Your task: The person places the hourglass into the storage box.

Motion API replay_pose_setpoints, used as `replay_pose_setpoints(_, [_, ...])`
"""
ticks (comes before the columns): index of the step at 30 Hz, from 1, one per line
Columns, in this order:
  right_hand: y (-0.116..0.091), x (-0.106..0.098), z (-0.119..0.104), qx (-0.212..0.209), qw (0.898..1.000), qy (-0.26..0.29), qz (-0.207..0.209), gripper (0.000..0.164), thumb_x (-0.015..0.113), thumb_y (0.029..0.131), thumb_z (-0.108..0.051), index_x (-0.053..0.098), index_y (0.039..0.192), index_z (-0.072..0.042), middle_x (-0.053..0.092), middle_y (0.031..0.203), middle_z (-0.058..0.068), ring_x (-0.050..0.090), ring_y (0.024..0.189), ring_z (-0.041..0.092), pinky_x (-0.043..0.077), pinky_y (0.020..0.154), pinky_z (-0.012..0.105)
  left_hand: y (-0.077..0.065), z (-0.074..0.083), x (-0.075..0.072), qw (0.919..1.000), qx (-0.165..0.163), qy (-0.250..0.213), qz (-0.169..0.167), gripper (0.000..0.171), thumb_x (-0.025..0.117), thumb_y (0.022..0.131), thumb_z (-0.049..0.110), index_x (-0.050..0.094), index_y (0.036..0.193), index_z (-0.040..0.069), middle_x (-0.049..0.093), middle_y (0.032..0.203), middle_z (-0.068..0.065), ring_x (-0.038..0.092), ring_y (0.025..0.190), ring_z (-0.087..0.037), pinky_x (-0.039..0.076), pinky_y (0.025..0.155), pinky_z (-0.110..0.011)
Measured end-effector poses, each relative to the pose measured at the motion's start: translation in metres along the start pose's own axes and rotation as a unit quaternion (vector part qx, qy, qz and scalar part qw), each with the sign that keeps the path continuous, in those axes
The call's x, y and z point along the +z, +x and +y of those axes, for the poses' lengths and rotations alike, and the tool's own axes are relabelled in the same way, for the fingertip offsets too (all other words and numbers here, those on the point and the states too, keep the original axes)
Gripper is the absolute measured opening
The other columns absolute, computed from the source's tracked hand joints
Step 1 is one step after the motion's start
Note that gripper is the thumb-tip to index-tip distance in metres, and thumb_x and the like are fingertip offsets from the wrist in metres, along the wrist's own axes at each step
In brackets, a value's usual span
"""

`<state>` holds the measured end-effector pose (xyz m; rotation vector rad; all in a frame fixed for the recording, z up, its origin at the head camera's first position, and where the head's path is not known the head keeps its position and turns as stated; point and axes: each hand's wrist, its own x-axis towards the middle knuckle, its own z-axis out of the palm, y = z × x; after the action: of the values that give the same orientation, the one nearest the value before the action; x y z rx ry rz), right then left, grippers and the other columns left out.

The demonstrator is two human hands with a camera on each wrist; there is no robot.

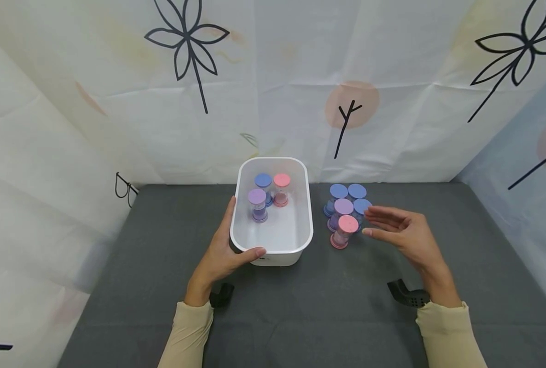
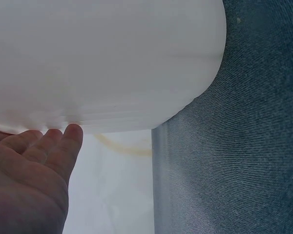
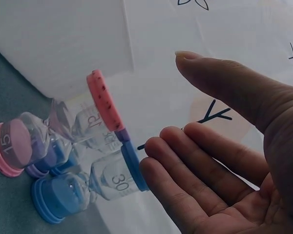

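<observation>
In the head view my left hand [image 1: 219, 255] holds the near left corner of a white plastic bin [image 1: 286, 232], thumb on its front rim and fingers along its left side. Inside the bin stand a blue sand timer [image 1: 263, 180], a pink one [image 1: 281, 194] and a purple one [image 1: 257, 204]. My right hand [image 1: 401, 232] hovers just right of a cluster of sand timers, fingers extended and thumb apart. Nearest it are a blue timer [image 3: 63, 195] marked 30 and a pink timer [image 3: 14, 146] marked 15. A purple timer [image 1: 343, 206] stands between them.
Two more blue timers [image 1: 338, 191] stand at the back of the cluster. Dark grey cloth [image 1: 162, 230] covers the table. A white patterned curtain [image 1: 291, 112] hangs behind its far edge. Each wrist wears a black strap mount [image 1: 408, 295].
</observation>
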<state>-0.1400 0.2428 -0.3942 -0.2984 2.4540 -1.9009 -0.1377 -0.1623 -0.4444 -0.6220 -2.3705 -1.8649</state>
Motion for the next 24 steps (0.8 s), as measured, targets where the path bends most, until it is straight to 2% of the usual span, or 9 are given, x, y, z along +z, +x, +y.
replay_pose_setpoints(4, [-0.001,-0.001,0.005,-0.001,1.000,0.022,0.001,0.056,0.081,0.085,0.001,0.058,0.134,0.012,0.073,0.119,0.004,0.070,0.106,0.009,0.054,0.085,0.022,0.001,-0.001,0.000,1.0000,0.006,-0.001,-0.003,0.126,0.091,0.075,0.015,0.003,0.165,0.027,0.019,0.168,-0.003,0.029,0.148,-0.036,0.025,0.115,-0.058])
replay_pose_setpoints(8, [-0.001,0.000,0.008,-0.003,1.000,-0.010,0.009,0.056,0.082,0.085,-0.003,0.059,0.134,0.010,0.072,0.120,0.006,0.069,0.106,0.006,0.054,0.085,0.021,0.002,-0.001,0.000,1.0000,0.008,-0.002,-0.004,0.126,0.091,0.075,0.014,0.003,0.165,0.027,0.018,0.168,-0.003,0.028,0.148,-0.035,0.025,0.115,-0.058])
replay_pose_setpoints(12, [0.000,0.003,0.011,0.001,0.999,-0.044,0.012,0.057,0.084,0.084,-0.008,0.061,0.133,0.008,0.071,0.123,0.011,0.068,0.106,0.004,0.054,0.085,0.020,0.001,-0.002,0.000,1.0000,0.001,-0.001,-0.002,0.125,0.090,0.076,0.014,0.003,0.164,0.031,0.018,0.168,-0.002,0.028,0.149,-0.033,0.024,0.115,-0.058])
replay_pose_setpoints(19, [0.003,0.010,0.014,0.017,0.998,-0.064,0.009,0.057,0.086,0.083,-0.013,0.063,0.132,0.004,0.066,0.128,0.021,0.067,0.106,0.001,0.053,0.084,0.019,0.001,0.000,0.000,1.0000,0.004,0.003,0.001,0.125,0.090,0.075,0.015,0.003,0.165,0.025,0.019,0.168,-0.002,0.029,0.148,-0.033,0.027,0.115,-0.056])
replay_pose_setpoints(24, [0.004,0.016,0.016,0.012,0.998,-0.059,0.000,0.055,0.086,0.082,-0.010,0.064,0.130,0.004,0.065,0.128,0.023,0.067,0.108,0.007,0.053,0.084,0.019,-0.001,0.001,-0.001,1.0000,0.000,0.004,-0.001,0.126,0.091,0.076,0.017,0.003,0.165,0.027,0.018,0.168,-0.003,0.028,0.148,-0.035,0.026,0.115,-0.057])
